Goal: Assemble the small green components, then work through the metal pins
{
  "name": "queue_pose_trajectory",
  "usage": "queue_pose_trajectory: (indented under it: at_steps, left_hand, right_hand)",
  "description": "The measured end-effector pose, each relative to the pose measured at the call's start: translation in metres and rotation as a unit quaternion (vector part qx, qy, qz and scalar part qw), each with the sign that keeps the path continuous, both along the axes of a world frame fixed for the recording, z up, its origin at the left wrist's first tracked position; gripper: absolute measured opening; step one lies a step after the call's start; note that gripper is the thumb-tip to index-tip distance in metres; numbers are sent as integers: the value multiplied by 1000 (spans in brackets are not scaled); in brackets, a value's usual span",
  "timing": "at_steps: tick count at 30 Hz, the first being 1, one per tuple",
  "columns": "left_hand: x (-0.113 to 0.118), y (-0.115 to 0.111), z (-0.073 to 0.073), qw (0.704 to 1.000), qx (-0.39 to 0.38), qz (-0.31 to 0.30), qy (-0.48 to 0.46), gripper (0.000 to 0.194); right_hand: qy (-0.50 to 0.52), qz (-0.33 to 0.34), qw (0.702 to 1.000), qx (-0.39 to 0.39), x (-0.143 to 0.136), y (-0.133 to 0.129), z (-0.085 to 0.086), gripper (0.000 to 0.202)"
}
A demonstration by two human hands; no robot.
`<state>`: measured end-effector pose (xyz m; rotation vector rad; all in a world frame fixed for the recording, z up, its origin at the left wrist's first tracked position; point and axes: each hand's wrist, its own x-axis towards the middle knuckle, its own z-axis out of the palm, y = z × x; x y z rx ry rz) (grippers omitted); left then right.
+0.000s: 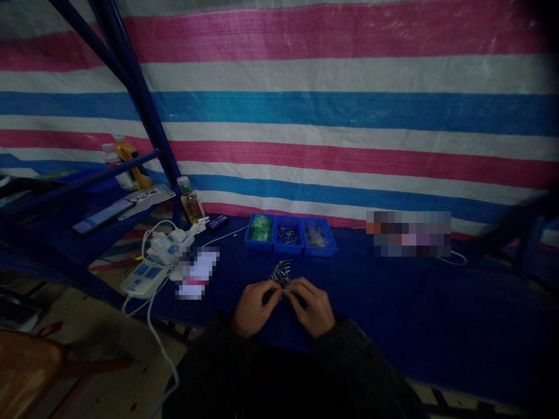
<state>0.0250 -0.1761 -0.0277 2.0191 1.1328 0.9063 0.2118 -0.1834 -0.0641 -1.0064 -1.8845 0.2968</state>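
My left hand [257, 307] and my right hand [313, 305] meet fingertip to fingertip over the blue table [371, 302]. Both are closed in a pinch, with a thin, bright metal pin [286, 290] spanning the small gap between them. Fingers hide part of the pin. Just beyond the fingertips lies a loose pile of small metal pins [280, 271]. Behind it, three blue bins stand side by side: the left bin [259, 245] holds green pieces, the middle bin [288, 248] metal pins, and the right bin [321, 251] small greyish parts too blurred to name.
Left of my hands lie a partly blurred phone [200, 276] and a white power strip [146, 279] with plugs and trailing cables. A bottle [191, 201] stands near the blue metal frame [151, 116]. Striped sheeting [327, 105] hangs behind. A pixelated item [408, 234] is at right.
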Motion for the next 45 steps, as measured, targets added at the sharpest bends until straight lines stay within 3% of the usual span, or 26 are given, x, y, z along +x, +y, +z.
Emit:
queue_pose_trajectory:
  at_steps: [18, 27, 37, 45]
  left_hand:
    - [-1, 0, 2, 999, 26, 23, -16, 23]
    - [-1, -1, 5, 998, 31, 44, -28, 20]
    - [1, -1, 5, 1000, 6, 4, -24, 16]
    - [1, -1, 4, 1000, 8, 13, -19, 14]
  right_hand:
    - [6, 12, 999, -37, 1, -1, 8, 14]
    - [12, -17, 999, -33, 2, 0, 4, 12]
    - [4, 6, 1000, -22, 1, 0, 4, 11]
    - [2, 6, 1000, -29, 1, -1, 4, 12]
